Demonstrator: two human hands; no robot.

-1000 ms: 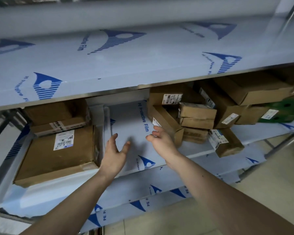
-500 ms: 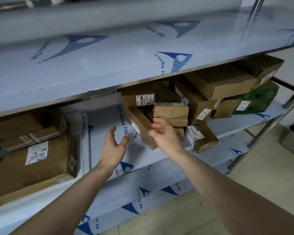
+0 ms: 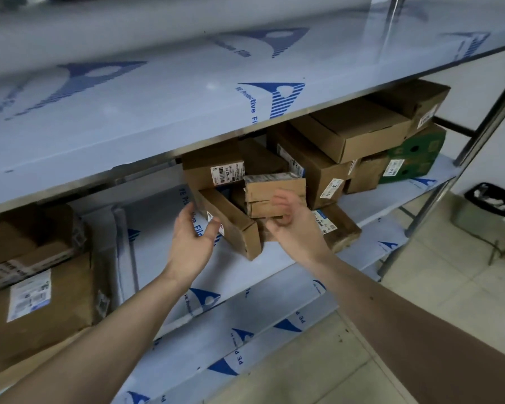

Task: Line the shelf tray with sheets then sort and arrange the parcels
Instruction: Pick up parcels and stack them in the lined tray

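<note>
Head: parcels (image 3: 274, 196) just beyond grip (image 3: 296, 228)

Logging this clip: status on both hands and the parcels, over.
Left hand open, holding nothing. Right hand loosely curled at the stacked small parcels, grip unclear. Tilted long parcel lies between the hands.

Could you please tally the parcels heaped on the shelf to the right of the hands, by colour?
Brown cardboard parcels: 10 that can be told apart; they overlap, so more may be hidden
Green parcel: 1
Total: 11
</note>
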